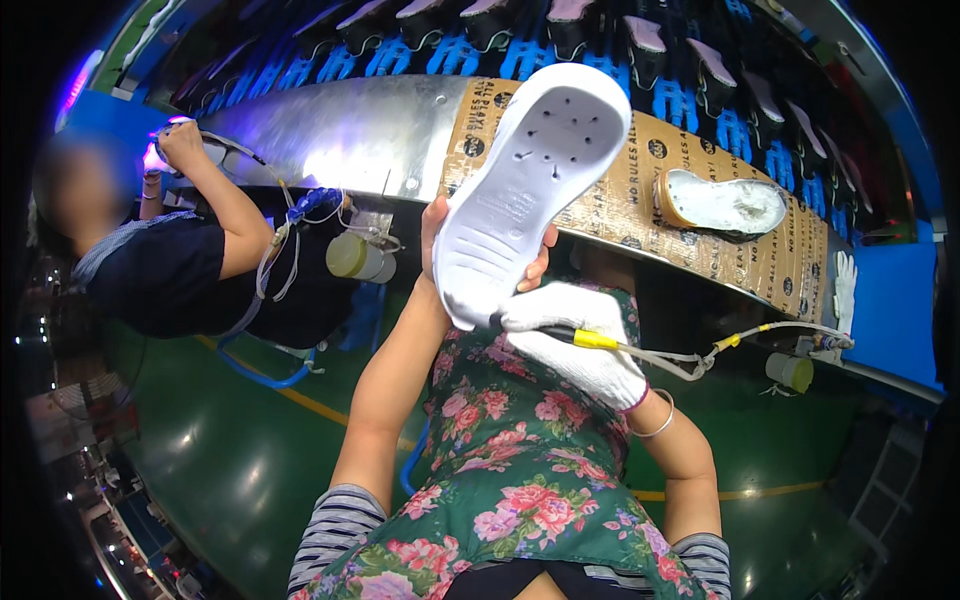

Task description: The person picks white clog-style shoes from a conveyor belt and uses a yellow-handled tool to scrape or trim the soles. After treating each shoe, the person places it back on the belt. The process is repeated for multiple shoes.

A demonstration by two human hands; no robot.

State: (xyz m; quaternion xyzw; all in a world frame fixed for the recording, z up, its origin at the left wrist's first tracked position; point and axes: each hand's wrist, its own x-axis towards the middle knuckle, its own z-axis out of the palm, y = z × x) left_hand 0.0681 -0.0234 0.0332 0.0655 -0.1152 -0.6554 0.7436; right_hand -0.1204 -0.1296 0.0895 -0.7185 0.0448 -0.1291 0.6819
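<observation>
In the head view, the bare left hand [440,240] holds a white shoe sole [525,190] up near centre, its fingers curled behind the sole with fingertips showing at its 4 o'clock edge. The right hand [575,340], in a white glove, is closed around a yellow-handled tool [590,340] with a thin hose, its tip touching the sole's lower end. At 2 o'clock another sole [725,205] lies on the taped bench [640,180]. At 9 o'clock a co-worker [190,270] bends over the bench.
</observation>
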